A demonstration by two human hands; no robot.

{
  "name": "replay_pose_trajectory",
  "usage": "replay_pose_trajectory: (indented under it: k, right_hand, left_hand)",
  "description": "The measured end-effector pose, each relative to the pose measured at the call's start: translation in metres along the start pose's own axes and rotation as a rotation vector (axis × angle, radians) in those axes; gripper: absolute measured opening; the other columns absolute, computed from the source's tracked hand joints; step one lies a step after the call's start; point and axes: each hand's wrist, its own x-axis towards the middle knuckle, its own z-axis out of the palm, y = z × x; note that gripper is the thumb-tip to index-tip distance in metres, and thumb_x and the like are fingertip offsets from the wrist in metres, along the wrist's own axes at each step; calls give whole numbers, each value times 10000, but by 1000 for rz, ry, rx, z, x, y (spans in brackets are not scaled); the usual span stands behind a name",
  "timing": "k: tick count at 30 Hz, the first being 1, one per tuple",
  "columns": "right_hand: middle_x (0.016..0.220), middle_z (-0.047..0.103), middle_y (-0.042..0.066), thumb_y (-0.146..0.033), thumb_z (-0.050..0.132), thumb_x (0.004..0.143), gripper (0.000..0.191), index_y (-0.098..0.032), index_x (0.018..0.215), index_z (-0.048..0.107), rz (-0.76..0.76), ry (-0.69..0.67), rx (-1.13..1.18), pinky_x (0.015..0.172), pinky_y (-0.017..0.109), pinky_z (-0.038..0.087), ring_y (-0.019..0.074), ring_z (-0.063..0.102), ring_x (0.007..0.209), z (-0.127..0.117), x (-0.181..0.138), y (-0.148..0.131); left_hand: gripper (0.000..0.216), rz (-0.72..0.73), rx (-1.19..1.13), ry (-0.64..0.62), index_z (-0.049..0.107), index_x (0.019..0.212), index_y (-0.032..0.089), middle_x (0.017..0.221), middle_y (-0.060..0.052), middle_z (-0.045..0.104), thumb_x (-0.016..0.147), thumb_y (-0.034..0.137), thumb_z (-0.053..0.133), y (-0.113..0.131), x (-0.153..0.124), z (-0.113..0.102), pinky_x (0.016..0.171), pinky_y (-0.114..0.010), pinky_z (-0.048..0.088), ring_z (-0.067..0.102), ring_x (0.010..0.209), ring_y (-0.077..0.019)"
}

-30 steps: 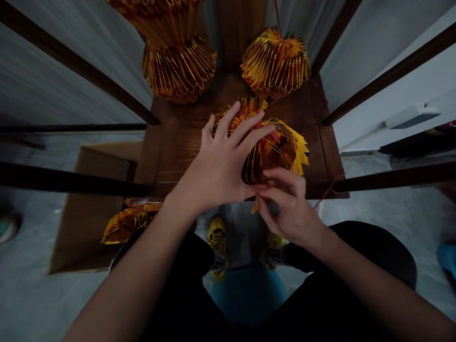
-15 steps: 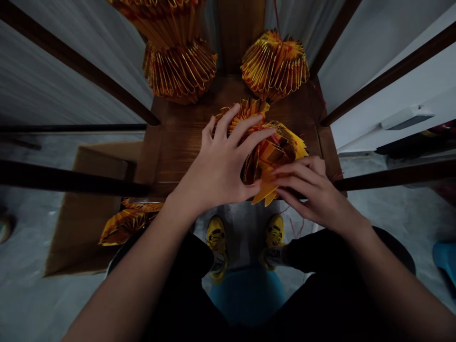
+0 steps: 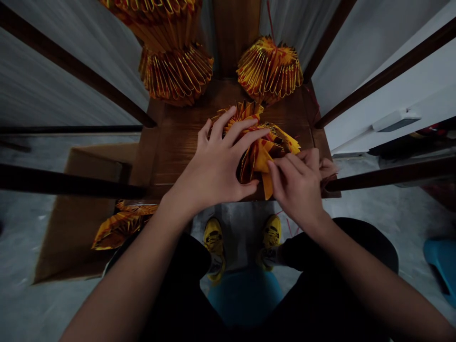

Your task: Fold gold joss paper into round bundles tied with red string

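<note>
Nothing here can be read from where I stand. The red marks on the folded gold paper [image 3: 258,159] at the centre, and on the pleated gold paper rosette [image 3: 269,71] at twelve o'clock, are too small and blurred to tell whether they are writing. The white fitting [image 3: 396,121] at three o'clock shows no legible label either.

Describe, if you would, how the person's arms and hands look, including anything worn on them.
The left forearm and right forearm are bare, with no sleeves in view. The left hand and right hand wear no gloves, and no ring, watch or bracelet shows.
</note>
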Motion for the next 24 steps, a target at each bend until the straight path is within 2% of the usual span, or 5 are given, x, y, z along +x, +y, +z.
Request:
replay_pose_trajectory:
  k: [5,11,18,24]
  right_hand:
    - [855,691,73,-278,498,1130,349,-196,844,680,-3,23,-103,855,424,389,269,520,951,9,8,-23]
    - [838,704,69,-265,464,1134,383,-190,834,692,12,17,-200,831,454,369,286,539,957,14,20,-29]
    - [870,723,93,-223,491,1098,339,-180,833,697,40,-98,-169,867,446,422,294,553,999,12,27,-32]
    - [902,736,97,-216,519,1085,298,-174,846,692,101,-211,-186,920,502,396,330,561,1088,10,31,-36]
  left_hand:
    - [894,-16,-1,31,437,1642,362,1762,-52,420,822,386,790,3,2,3,1337,-737,155,209,1695,-445]
    - [902,-9,-1,35,390,1657,342,1768,-55,411,835,385,760,0,1,5,1333,-752,153,201,1700,-432]
    - [966,24,-1,9,294,1701,330,1796,-59,355,851,363,751,-3,-1,3,1345,-751,132,142,1716,-414]
    - [1042,38,3,-16,278,1716,345,1811,-51,326,808,348,789,-5,-1,1,1342,-764,121,144,1709,-444]
